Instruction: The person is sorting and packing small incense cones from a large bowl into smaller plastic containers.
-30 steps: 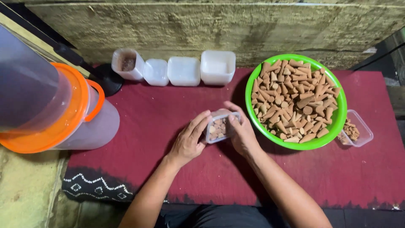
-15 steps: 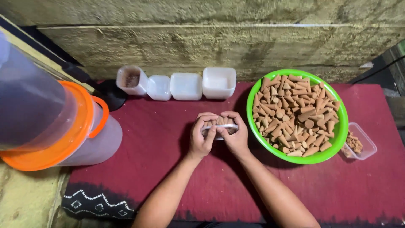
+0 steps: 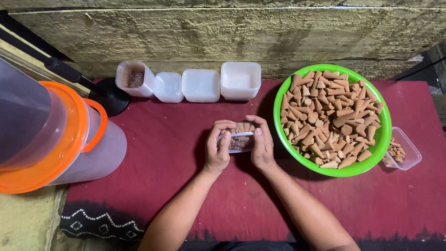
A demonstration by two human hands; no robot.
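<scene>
While both forearms are reaching in over the red cloth (image 3: 176, 153):
Bowl: green bowl (image 3: 377, 144) is sitting just right of the hands.
Hands: left hand (image 3: 219, 148) and right hand (image 3: 261, 143) are curling closed around the small clear box (image 3: 240, 142).
Box: lying pinched between them.

A small clear box (image 3: 240, 141) of brown cones is gripped between the left hand (image 3: 219, 148) and the right hand (image 3: 261, 143), thumbs pressed on its top, above the dark red cloth (image 3: 176, 186). Just beside the right hand, a green bowl (image 3: 374, 153) heaped with cones is seen. Four pale tubs (image 3: 201, 85) are lined along the wall; an orange-lidded jug (image 3: 69, 139) lies far left.
</scene>
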